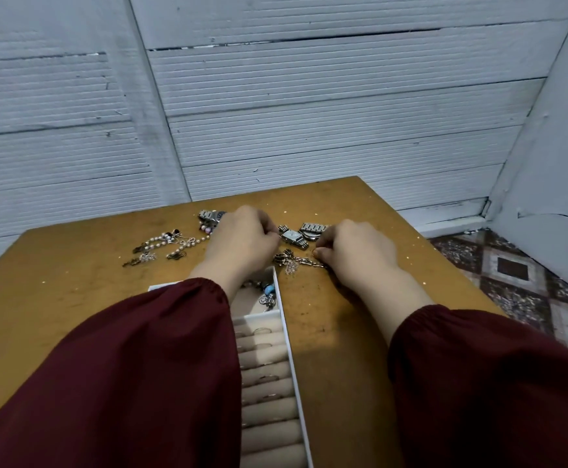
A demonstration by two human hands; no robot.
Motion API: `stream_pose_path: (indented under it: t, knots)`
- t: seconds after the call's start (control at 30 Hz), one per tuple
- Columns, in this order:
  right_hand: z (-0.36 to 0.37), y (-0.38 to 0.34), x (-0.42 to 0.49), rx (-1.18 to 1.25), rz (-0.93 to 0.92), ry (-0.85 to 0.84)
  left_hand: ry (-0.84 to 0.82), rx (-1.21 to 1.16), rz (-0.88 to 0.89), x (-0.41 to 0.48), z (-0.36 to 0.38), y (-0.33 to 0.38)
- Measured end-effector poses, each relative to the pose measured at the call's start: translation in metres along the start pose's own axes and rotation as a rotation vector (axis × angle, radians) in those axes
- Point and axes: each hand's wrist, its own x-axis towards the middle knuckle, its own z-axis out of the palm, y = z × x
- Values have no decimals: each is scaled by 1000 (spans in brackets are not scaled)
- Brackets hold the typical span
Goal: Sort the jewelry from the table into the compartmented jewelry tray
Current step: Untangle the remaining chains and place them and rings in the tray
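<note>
The white compartmented jewelry tray lies near the table's front, mostly under my left sleeve. Its ring rolls hold several rings, and the far compartment holds a blue-beaded bracelet. My left hand reaches past the tray with fingers curled against a square-faced silver watch. My right hand pinches one end of a silver chain bracelet lying on the table. A second watch sits behind, and a third shows beyond my left hand. Pearl earrings and chains lie at the left.
The brown table ends just behind the jewelry, close to a white ribbed wall. Its right edge drops to a patterned tiled floor. Dark red sleeves cover both forearms and hide the tray's left part.
</note>
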Motion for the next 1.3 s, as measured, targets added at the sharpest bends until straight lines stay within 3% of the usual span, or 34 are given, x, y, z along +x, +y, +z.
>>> stream_pose_path:
  t: [0.23, 0.5, 0.77, 1.0, 1.3]
  knots:
    - [4, 2, 0, 58, -5, -4, 35, -16, -37, 3, -8, -6]
    - [5, 5, -6, 144, -67, 155, 43, 6, -59, 12, -9, -16]
    - [9, 7, -5, 378, -14, 280, -67, 175, 1, 26, 10, -16]
    - [12, 9, -1, 438, -25, 342, -54, 392, 112, 30, 16, -17]
    - [12, 10, -3, 457, -25, 345, -2, 299, 108, 24, 15, -10]
